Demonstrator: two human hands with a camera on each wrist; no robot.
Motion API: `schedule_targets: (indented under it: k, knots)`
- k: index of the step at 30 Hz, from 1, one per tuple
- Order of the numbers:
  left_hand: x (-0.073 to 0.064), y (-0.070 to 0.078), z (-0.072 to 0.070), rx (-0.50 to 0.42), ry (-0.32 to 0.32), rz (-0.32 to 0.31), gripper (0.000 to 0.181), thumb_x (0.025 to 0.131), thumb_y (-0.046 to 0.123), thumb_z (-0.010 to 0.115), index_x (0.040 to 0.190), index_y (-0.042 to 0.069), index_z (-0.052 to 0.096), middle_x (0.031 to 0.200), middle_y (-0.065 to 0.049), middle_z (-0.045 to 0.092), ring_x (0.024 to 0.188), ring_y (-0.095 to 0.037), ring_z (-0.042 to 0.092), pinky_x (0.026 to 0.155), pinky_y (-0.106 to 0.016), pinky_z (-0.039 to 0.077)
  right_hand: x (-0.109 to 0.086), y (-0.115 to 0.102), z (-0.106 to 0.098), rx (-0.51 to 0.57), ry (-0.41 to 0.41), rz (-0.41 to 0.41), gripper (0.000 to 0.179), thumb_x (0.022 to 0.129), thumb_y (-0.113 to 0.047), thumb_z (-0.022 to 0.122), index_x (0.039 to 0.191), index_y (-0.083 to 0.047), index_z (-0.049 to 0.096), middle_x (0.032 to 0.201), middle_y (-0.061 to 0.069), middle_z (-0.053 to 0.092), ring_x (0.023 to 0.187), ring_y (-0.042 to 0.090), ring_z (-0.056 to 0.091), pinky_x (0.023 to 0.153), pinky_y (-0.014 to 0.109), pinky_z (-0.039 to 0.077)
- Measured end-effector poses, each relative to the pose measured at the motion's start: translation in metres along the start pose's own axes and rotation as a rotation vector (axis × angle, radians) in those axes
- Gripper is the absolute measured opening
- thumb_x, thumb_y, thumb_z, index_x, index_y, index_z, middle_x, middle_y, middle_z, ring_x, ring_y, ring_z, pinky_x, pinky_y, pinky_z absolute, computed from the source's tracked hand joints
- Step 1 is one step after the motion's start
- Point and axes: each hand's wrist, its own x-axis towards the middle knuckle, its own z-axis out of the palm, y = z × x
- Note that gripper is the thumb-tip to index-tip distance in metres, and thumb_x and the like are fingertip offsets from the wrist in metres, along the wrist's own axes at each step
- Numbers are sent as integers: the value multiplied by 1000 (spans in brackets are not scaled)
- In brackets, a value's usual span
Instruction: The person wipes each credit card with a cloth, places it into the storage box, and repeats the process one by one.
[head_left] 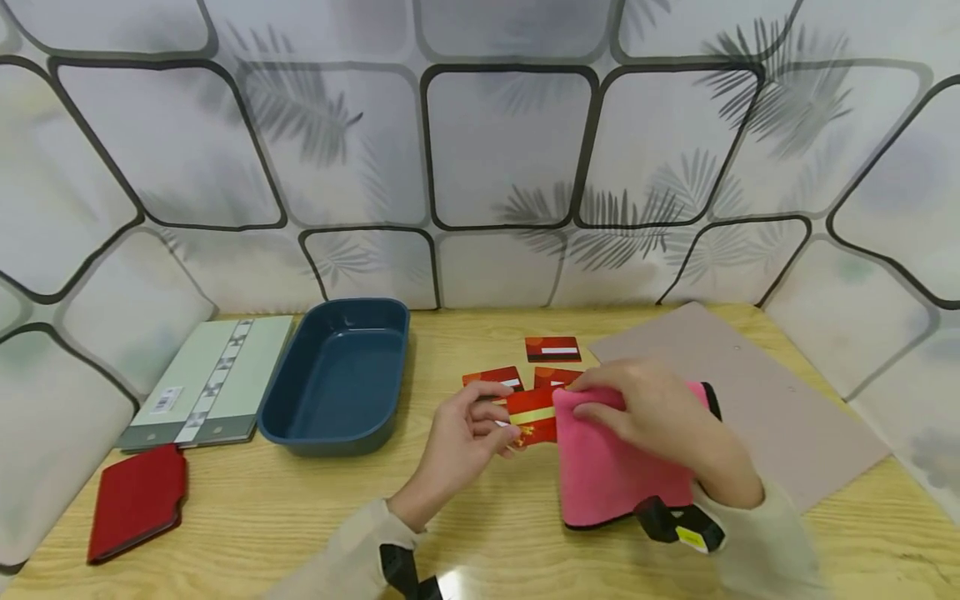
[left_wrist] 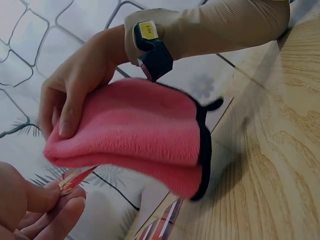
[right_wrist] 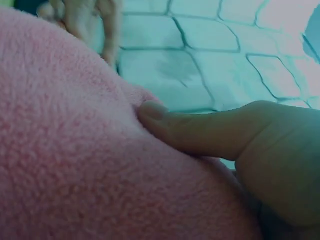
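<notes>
A red card with a gold band [head_left: 534, 417] is pinched between the thumb and fingers of my left hand [head_left: 468, 429]. My right hand [head_left: 652, 408] grips a folded pink cloth with black edging [head_left: 615, 479] by its upper left part, thumb on the near face. The cloth's left edge overlaps the card's right end in the head view, and that end is hidden. In the left wrist view the pink cloth [left_wrist: 135, 125] hangs above the table, beside the card [left_wrist: 75, 181]. The right wrist view shows the thumb [right_wrist: 185, 130] pressing into the fluffy fabric [right_wrist: 75, 135].
Red cards, one [head_left: 553, 349] at the back and others [head_left: 495, 379] just beyond my hands, lie on the wooden table. To the left are a blue basin [head_left: 333, 392], a pale green folder [head_left: 202, 375] and a red wallet-like cover [head_left: 137, 502]. A grey-brown board [head_left: 765, 400] lies at right.
</notes>
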Motion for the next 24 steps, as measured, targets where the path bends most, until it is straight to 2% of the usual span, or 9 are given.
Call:
schedule_targets:
  k: [3, 12, 15, 19, 24]
  knots:
    - [0, 0, 1, -10, -32, 7, 41, 83, -10, 67, 122, -4, 55, 90, -27, 64, 72, -20, 69, 65, -34, 60, 5, -7, 9, 19, -17, -18, 15, 80, -19, 79, 95, -17, 75, 90, -10, 72, 81, 10, 67, 74, 34, 56]
    - [0, -2, 3, -38, -70, 64, 41, 82, -13, 66, 121, -5, 57, 90, -33, 65, 69, -8, 67, 62, -32, 60, 7, -13, 19, 25, 29, -59, 16, 80, -17, 79, 95, -14, 74, 89, -6, 72, 81, 12, 68, 72, 33, 56]
    - [-1, -4, 3, -39, -91, 83, 41, 82, -13, 65, 121, -6, 56, 90, -34, 65, 68, -8, 67, 61, -33, 60, 6, -15, 23, 19, 43, -82, 16, 79, -18, 79, 94, -15, 74, 88, -6, 72, 79, 11, 67, 69, 30, 55]
    - [-1, -6, 2, -40, -126, 95, 40, 84, -13, 63, 122, -5, 56, 94, -33, 66, 69, -6, 68, 62, -31, 60, 5, -19, 25, 29, 21, -83, 16, 81, -19, 78, 96, -16, 73, 90, -5, 71, 79, 9, 66, 66, 27, 54]
    - [0, -6, 1, -25, -164, 117, 39, 84, -12, 64, 121, -5, 56, 92, -33, 66, 69, -7, 67, 62, -32, 60, 5, -22, 24, 19, 12, -80, 16, 81, -18, 77, 96, -17, 73, 90, -5, 71, 80, 10, 66, 68, 29, 55]
